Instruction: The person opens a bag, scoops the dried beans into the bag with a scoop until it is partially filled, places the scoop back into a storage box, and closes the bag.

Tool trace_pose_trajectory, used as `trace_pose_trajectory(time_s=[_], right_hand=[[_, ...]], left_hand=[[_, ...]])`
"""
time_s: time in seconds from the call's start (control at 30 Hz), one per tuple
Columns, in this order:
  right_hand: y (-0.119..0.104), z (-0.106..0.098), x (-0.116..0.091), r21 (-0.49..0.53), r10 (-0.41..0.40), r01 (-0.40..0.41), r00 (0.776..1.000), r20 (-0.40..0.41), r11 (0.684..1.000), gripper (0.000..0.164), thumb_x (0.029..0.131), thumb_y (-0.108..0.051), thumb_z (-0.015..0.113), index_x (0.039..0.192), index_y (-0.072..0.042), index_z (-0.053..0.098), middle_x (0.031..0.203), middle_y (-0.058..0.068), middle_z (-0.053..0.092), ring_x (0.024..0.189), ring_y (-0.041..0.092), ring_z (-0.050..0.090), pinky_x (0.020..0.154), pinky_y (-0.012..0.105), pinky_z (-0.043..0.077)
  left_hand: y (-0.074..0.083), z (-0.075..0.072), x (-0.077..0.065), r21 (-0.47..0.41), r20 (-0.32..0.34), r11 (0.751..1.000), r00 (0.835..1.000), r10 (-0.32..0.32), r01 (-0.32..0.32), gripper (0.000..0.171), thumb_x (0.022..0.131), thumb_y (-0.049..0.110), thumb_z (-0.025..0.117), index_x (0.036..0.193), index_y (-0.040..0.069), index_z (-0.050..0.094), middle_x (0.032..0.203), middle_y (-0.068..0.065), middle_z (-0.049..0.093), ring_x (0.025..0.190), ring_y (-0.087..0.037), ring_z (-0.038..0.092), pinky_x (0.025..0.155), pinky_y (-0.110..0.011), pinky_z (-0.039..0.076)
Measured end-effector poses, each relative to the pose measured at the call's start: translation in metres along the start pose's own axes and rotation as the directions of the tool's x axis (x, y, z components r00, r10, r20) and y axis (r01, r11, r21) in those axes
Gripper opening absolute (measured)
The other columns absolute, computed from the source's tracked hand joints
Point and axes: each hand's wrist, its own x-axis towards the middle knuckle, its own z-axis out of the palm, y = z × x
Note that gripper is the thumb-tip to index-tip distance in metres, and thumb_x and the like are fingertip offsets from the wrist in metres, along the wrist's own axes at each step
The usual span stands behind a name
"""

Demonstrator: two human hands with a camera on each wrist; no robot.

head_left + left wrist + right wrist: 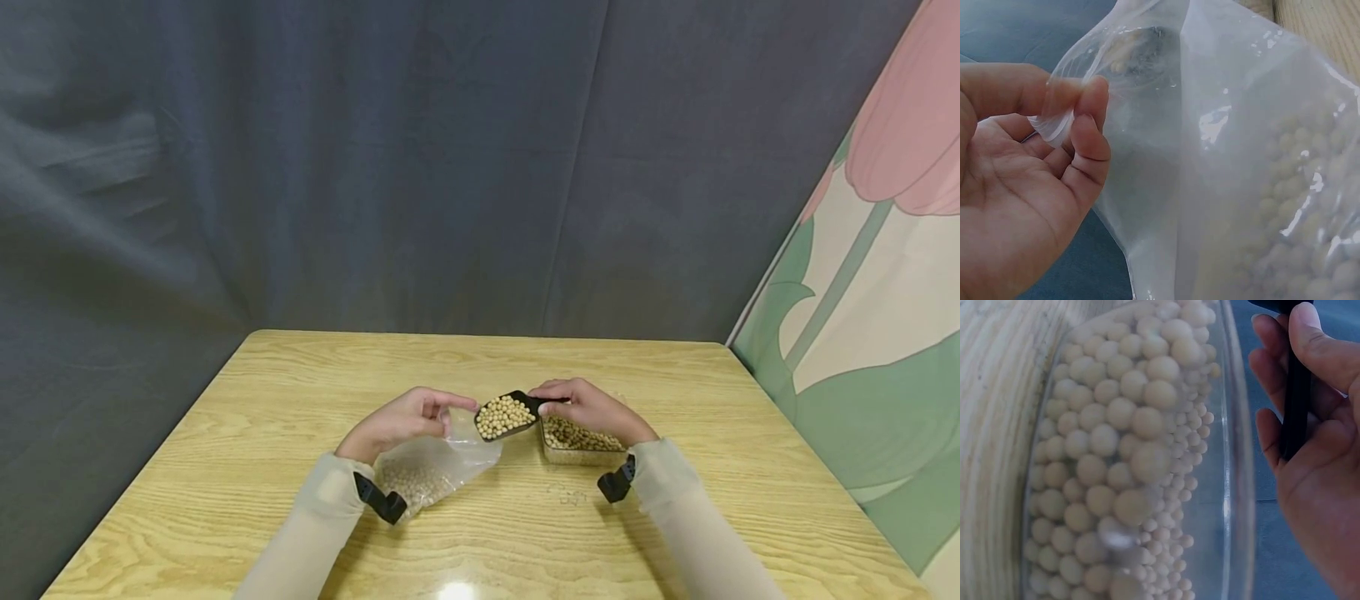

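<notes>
My left hand (405, 421) pinches the mouth edge of a clear plastic bag (1147, 187), as the left wrist view shows. Soybeans (1297, 206) fill the lower part of that bag, which lies on the table. In my right hand (588, 408) is the handle of a black scoop (517, 432), its bowl heaped with soybeans (504, 415). The scoop's front edge is close to my left index finger, over the bag's mouth. Below my right hand stands a clear box (581, 457) holding more soybeans (1104, 456).
The light wooden table (465, 533) spreads around the bag and box. Behind it hangs a dark curtain (420, 167). At the right is a panel with a painted tulip (847, 300). Black wrist cameras are strapped to both sleeves (682, 492).
</notes>
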Motion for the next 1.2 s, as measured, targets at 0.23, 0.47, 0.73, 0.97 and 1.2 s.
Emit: trace_pose_trajectory(time_s=[0.23, 0.47, 0.73, 0.97, 1.2], right_hand=[[-0.005, -0.003, 0.001, -0.057, -0.006, 0.007, 1.000, 0.028, 0.998, 0.042, 0.097, -0.021, 0.053, 0.132, 0.002, 0.056, 0.132, 0.023, 0.056, 0.124, 0.040, 0.051, 0.099, 0.052, 0.043], [-0.007, -0.004, 0.003, -0.104, -0.019, 0.023, 0.999, 0.040, 0.994, 0.040, 0.097, -0.019, 0.053, 0.131, 0.001, 0.058, 0.130, 0.021, 0.059, 0.121, 0.038, 0.054, 0.097, 0.049, 0.046], [-0.013, -0.006, 0.003, -0.123, -0.026, 0.031, 0.999, 0.044, 0.992, 0.037, 0.096, -0.017, 0.055, 0.129, 0.000, 0.060, 0.128, 0.019, 0.060, 0.119, 0.036, 0.055, 0.096, 0.049, 0.046], [-0.016, -0.008, 0.004, -0.134, -0.007, 0.015, 0.998, 0.055, 0.991, 0.037, 0.096, -0.016, 0.056, 0.129, -0.002, 0.060, 0.129, 0.017, 0.060, 0.121, 0.034, 0.055, 0.097, 0.047, 0.046], [-0.018, -0.009, 0.005, -0.151, -0.036, 0.046, 0.997, 0.071, 0.987, 0.036, 0.096, -0.014, 0.056, 0.129, -0.001, 0.060, 0.128, 0.016, 0.061, 0.118, 0.032, 0.057, 0.096, 0.045, 0.047]], left_hand=[[0.000, 0.000, 0.000, -0.020, -0.006, 1.000, 1.000, -0.007, 0.007, 0.051, 0.083, -0.014, 0.050, 0.134, -0.012, 0.048, 0.067, 0.011, 0.060, 0.065, -0.004, 0.055, 0.067, -0.021, 0.043], [-0.001, 0.000, 0.001, -0.028, -0.008, 1.000, 1.000, -0.009, 0.009, 0.051, 0.082, -0.014, 0.050, 0.133, -0.014, 0.048, 0.067, 0.009, 0.059, 0.064, -0.003, 0.055, 0.065, -0.021, 0.042], [-0.002, 0.000, 0.001, -0.011, 0.001, 1.000, 1.000, -0.004, 0.004, 0.052, 0.082, -0.012, 0.051, 0.134, -0.013, 0.047, 0.069, 0.010, 0.060, 0.065, -0.004, 0.054, 0.065, -0.023, 0.042], [-0.004, 0.000, 0.002, -0.017, 0.016, 0.999, 0.999, 0.029, -0.029, 0.051, 0.083, -0.011, 0.050, 0.133, -0.017, 0.044, 0.068, 0.010, 0.060, 0.064, -0.003, 0.054, 0.063, -0.023, 0.041], [-0.004, 0.001, 0.002, -0.024, 0.013, 1.000, 1.000, 0.021, -0.021, 0.050, 0.084, -0.013, 0.050, 0.133, -0.015, 0.046, 0.067, 0.009, 0.059, 0.063, -0.003, 0.053, 0.061, -0.023, 0.040]])
